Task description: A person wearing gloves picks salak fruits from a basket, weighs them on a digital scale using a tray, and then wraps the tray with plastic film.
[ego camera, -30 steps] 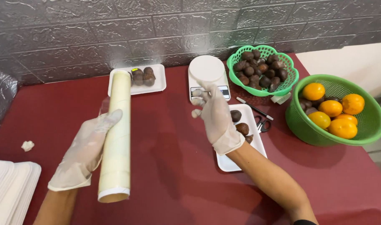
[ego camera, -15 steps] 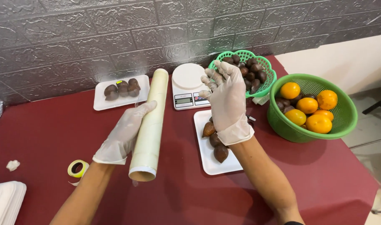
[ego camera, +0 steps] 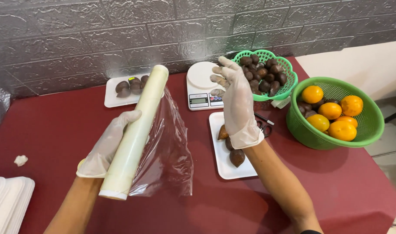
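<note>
I see the left hand [ego camera: 109, 145] with its fingers closed around the cling-film roll [ego camera: 135, 132], held tilted above the tabletop [ego camera: 55, 125], left of the white tray [ego camera: 217, 125]. The right hand [ego camera: 234, 102] is raised, its fingers loosely spread and holding nothing. The loose film sheet [ego camera: 167, 147] hangs limp; I judge it light, clingy, tear-prone: grip the stiff roll, pinch the sheet's edge

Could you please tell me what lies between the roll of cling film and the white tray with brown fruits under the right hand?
In the head view, a loose sheet of clear film hangs from the roll of cling film held by the left hand; beyond it, bare red tablecloth reaches the white tray.
</note>
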